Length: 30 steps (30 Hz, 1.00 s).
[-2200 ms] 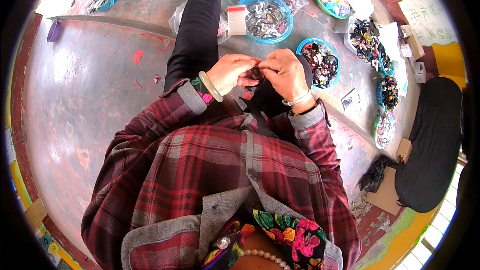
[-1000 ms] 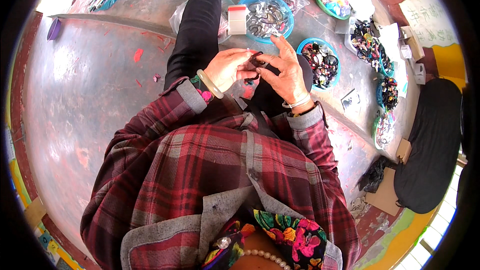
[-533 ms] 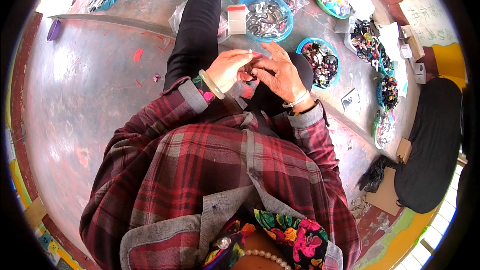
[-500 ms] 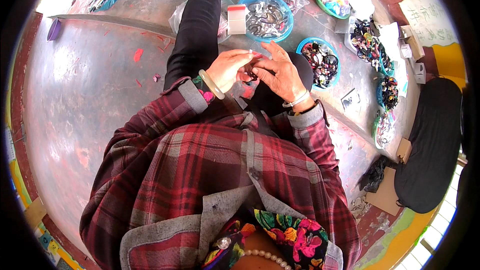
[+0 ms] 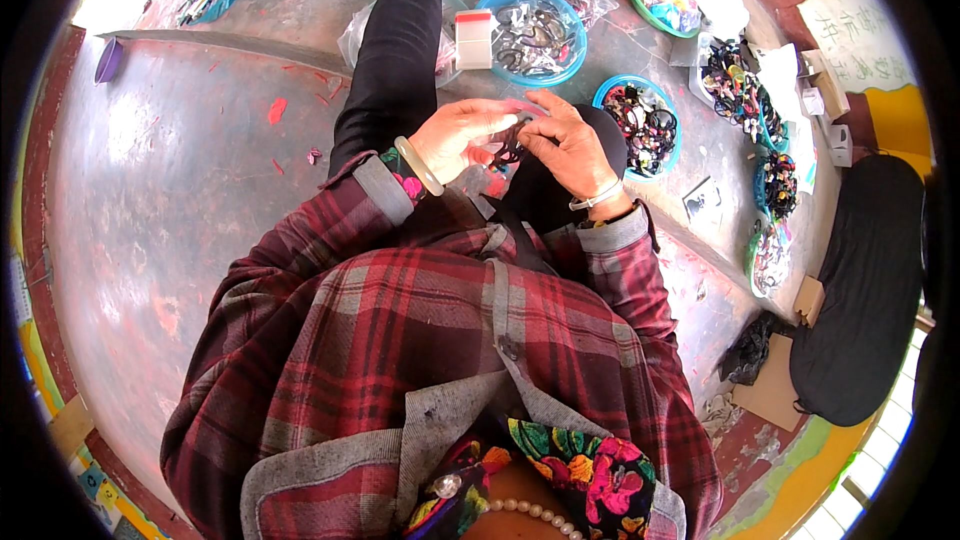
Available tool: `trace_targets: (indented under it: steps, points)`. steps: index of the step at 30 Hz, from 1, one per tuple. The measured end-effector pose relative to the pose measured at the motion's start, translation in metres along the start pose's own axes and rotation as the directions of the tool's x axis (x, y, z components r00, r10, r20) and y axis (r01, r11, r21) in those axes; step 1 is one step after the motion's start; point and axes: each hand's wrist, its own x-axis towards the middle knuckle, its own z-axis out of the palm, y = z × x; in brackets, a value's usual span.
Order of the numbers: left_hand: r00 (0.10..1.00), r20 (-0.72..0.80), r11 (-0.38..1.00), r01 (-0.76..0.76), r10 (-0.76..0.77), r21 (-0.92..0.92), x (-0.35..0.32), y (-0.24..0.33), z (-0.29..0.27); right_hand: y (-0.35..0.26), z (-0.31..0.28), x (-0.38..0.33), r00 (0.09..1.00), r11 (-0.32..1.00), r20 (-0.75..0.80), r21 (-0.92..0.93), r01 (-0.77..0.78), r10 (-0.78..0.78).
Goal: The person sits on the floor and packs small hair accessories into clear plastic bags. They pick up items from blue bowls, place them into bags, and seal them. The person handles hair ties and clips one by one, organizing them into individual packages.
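Pinching a small dark piece point(image 5: 510, 148) above the lap, the left hand point(image 5: 462, 136) and right hand point(image 5: 572, 148) are closing fingertips together; keeping it near the blue bowl point(image 5: 604, 100) should catch drops.

Shirt: a plaid flannel shirt point(image 5: 440, 340) in dark red, maroon and grey is worn, with a grey collar and grey cuffs.
Left sleeve: ended by a turned-back grey cuff point(image 5: 382, 183) just behind the left hand point(image 5: 462, 135); a patterned pink and green lining is seen at its edge.
Left wrist: a pale, smooth bangle point(image 5: 417, 164) is worn just beyond the cuff.
Right sleeve: closed by a grey cuff point(image 5: 617, 228) just behind the right hand point(image 5: 570, 145).
Right wrist: a thin white band point(image 5: 596, 199) is worn between hand and cuff.
Neck: a floral garment point(image 5: 580, 470) in pink, yellow and green on black is seen under the collar, with a string of pearls point(image 5: 520, 512).
Legs: black trousers point(image 5: 395, 50) are worn, seen beyond the hands.
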Motion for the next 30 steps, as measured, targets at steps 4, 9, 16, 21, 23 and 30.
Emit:
trace_targets:
  steps: [4, 9, 16, 21, 23, 30]
  points:
    - [0.986, 0.082, 0.99, 0.142, -0.144, 0.022, 0.003, -0.001, -0.004, -0.003, -0.001, 0.0, 1.0, 0.999, 0.008, 0.03, 0.019, -0.019]
    - [0.981, 0.078, 0.968, 0.163, -0.18, 0.19, 0.001, -0.001, -0.001, -0.001, -0.001, 0.0, 0.997, 0.998, 0.06, -0.052, 0.043, -0.04]
    - [0.991, 0.089, 0.979, 0.08, -0.098, 0.188, 0.008, -0.017, -0.008, -0.003, 0.002, 0.002, 1.0, 1.0, 0.017, 0.009, -0.005, 0.005]
    - [0.996, 0.013, 0.99, 0.083, -0.085, 0.114, 0.004, -0.008, -0.001, -0.02, 0.006, 0.003, 0.974, 0.987, -0.189, 0.131, -0.097, 0.121]
    - [0.998, 0.0, 0.991, 0.068, -0.068, 0.115, 0.003, -0.006, 0.0, -0.019, 0.005, 0.003, 0.984, 0.997, -0.171, 0.073, -0.04, 0.052]
    - [0.997, 0.041, 0.993, 0.059, -0.064, 0.107, 0.004, -0.011, -0.003, -0.021, 0.003, 0.005, 0.981, 0.992, -0.152, -0.064, 0.113, -0.122]
